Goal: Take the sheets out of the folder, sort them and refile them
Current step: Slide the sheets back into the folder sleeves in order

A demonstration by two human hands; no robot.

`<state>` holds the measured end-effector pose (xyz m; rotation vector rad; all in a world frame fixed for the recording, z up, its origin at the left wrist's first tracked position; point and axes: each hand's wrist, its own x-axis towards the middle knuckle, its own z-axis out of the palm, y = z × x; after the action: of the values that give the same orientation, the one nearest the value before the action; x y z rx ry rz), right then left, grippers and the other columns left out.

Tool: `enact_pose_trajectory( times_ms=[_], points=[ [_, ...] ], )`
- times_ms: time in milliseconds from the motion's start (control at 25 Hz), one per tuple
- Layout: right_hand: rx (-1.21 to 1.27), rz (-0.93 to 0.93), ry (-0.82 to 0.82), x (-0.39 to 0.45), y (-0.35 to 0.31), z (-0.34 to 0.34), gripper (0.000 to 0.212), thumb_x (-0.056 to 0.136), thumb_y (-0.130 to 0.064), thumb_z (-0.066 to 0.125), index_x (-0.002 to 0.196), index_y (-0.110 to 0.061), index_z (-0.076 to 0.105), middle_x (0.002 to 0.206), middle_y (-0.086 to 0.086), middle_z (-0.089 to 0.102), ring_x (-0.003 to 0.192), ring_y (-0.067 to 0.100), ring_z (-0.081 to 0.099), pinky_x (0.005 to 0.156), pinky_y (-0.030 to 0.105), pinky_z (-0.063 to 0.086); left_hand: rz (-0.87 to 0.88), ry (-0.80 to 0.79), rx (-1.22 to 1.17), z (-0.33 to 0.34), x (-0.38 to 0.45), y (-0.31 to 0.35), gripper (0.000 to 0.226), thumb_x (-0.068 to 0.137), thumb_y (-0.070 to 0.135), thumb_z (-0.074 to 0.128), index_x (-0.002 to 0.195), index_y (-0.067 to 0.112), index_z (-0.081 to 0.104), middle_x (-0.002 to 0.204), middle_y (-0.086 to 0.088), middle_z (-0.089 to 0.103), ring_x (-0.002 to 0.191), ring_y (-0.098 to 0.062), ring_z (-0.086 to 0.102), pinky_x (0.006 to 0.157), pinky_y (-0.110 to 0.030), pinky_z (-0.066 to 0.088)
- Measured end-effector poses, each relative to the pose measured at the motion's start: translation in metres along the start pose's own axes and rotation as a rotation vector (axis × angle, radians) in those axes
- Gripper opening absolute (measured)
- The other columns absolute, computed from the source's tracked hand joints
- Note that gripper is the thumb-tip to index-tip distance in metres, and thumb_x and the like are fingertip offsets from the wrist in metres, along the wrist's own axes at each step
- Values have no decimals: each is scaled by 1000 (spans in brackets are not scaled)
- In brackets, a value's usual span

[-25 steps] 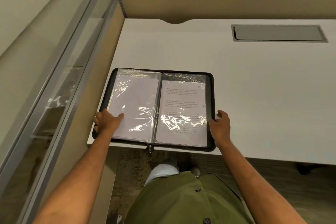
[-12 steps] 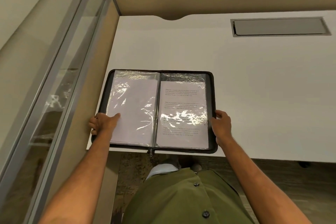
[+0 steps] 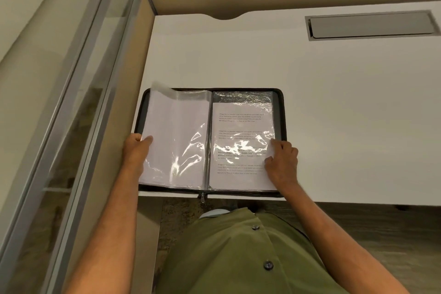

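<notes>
Black zip folder lies open flat at the near left corner of the white desk, its bottom edge just over the desk's front edge, zipper pull hanging at the spine. Inside: clear plastic sleeves, glare on both. Left sleeve shows a blank white sheet; its outer edge is lifted off the cover, top left corner curling up. Right sleeve holds a printed sheet with four short blocks of text, too small to read; a band of empty plastic above the sheet. Left hand grips the lifted outer edge of the left sleeve, thumb on top, fingers curled under. Right hand sits on the right sleeve's outer edge, fingers bent, tips pressing the plastic; can't tell if it pinches anything. Desk top otherwise carries a grey cable hatch at far right and a curved notch in its back edge. Glass partition with aluminium frame on the left, beige wall behind, dark floor below. Person wears a green buttoned shirt
</notes>
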<state>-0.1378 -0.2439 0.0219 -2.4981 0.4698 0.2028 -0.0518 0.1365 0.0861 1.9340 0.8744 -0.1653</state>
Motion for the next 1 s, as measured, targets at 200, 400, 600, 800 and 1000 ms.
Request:
enact_pose_trajectory(
  times_ms=[200, 400, 600, 800, 1000],
  points=[
    [181, 37, -125, 5, -7, -10, 48, 96, -18, 64, 143, -14, 53, 140, 9, 46, 132, 25, 41, 103, 28, 34, 11, -423, -223, -3, -47, 53, 12, 98, 19, 68, 108, 15, 71, 104, -8, 77, 93, -25, 73, 85, -40, 58],
    [273, 72, -115, 19, 8, -2, 33, 95, -41, 62, 122, -23, 70, 123, 2, 65, 108, 18, 63, 95, 40, 56, -14, -763, -171, 70, -99, 75, 20, 97, 19, 68, 117, 13, 70, 107, -9, 78, 96, -25, 76, 77, -38, 62],
    [573, 129, -111, 9, 1, -20, 44, 110, -34, 42, 86, -2, 61, 83, 13, 67, 71, 16, 63, 68, 33, 48, 161, -715, 159, 163, -127, 48, 20, 100, 23, 61, 117, 21, 71, 116, -9, 74, 107, -31, 70, 99, -51, 55],
    [485, 78, -75, 4, -2, -15, 36, 108, -46, 49, 127, -18, 60, 117, -4, 65, 101, 7, 63, 91, 31, 56, 527, -758, 782, 195, -139, 20, 51, 100, 61, 48, 143, 35, 57, 150, 7, 55, 141, -24, 46, 122, -55, 15],
    [304, -18, -71, 3, 10, -4, 60, 93, -33, 72, 148, -25, 49, 141, 3, 58, 129, 23, 54, 109, 48, 49, 466, -914, 502, 159, -106, 12, 43, 101, 51, 57, 139, 32, 61, 145, 5, 60, 135, -19, 54, 120, -52, 32]
  ],
)
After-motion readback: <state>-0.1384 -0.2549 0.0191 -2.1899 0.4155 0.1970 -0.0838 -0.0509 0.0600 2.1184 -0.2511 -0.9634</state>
